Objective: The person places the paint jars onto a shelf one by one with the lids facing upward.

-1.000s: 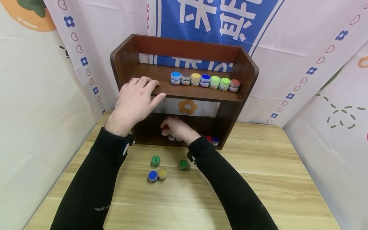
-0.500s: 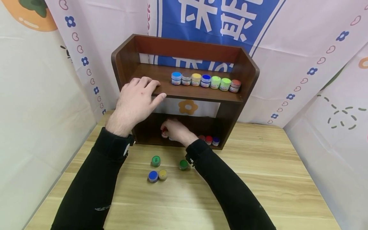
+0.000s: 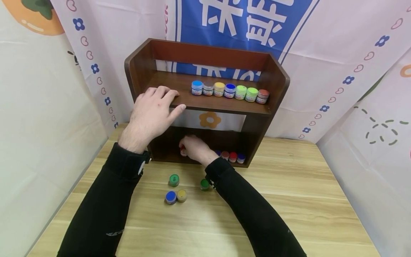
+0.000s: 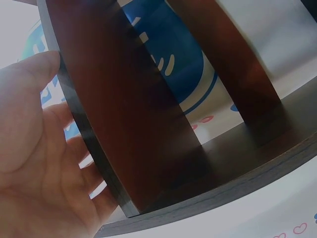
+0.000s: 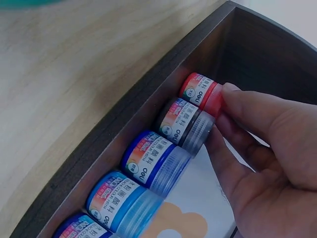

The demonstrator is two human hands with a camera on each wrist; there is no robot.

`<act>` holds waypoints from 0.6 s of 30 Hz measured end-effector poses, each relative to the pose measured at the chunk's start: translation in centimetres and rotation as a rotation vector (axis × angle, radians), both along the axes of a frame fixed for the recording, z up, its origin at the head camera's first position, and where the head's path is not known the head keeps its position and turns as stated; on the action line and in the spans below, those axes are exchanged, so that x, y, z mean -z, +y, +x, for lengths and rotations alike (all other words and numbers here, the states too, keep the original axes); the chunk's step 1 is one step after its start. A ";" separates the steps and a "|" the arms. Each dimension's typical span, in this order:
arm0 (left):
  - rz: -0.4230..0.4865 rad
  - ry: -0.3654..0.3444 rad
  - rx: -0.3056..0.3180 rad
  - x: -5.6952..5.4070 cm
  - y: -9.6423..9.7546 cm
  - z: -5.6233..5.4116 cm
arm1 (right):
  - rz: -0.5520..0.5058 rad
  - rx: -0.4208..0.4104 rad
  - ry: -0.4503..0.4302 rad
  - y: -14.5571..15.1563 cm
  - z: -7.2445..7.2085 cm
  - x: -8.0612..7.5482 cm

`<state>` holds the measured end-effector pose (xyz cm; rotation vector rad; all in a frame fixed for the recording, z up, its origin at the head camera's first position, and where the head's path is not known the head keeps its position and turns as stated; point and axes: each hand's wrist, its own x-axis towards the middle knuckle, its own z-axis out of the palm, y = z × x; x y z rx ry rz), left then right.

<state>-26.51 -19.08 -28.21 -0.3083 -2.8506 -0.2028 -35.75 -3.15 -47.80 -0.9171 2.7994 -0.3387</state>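
Note:
My left hand (image 3: 151, 112) rests on the front edge of the upper shelf (image 3: 224, 108) of a dark brown wooden rack, fingers extended over the board. In the left wrist view, its thumb touches the board's edge while the fingers pass behind it. Inside the lower compartment, my right hand (image 3: 195, 147) pinches the lid end of a small red paint jar (image 5: 200, 93) between thumb and fingers. That jar stands at the end of a row, beside a grey-lidded paint jar (image 5: 184, 124). A dark blue jar (image 5: 156, 161) and a light blue jar (image 5: 124, 201) follow.
Several paint jars line the upper shelf, from a light blue one (image 3: 197, 87) to a brown-red one (image 3: 262, 96). On the wooden table (image 3: 205, 228) stand two green-lidded jars, including one near my right cuff (image 3: 204, 184), plus a blue jar (image 3: 171, 197) touching a yellow jar (image 3: 181, 195).
My right hand has shifted slightly down and left with the red paint jar, and its forearm has swung left, uncovering more jars at the lower right. The left hand stays put.

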 end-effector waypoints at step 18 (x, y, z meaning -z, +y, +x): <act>-0.003 0.013 0.007 0.1 0.0 -0.1 | -0.188 -0.047 0.034 3.2 5.6 -6.1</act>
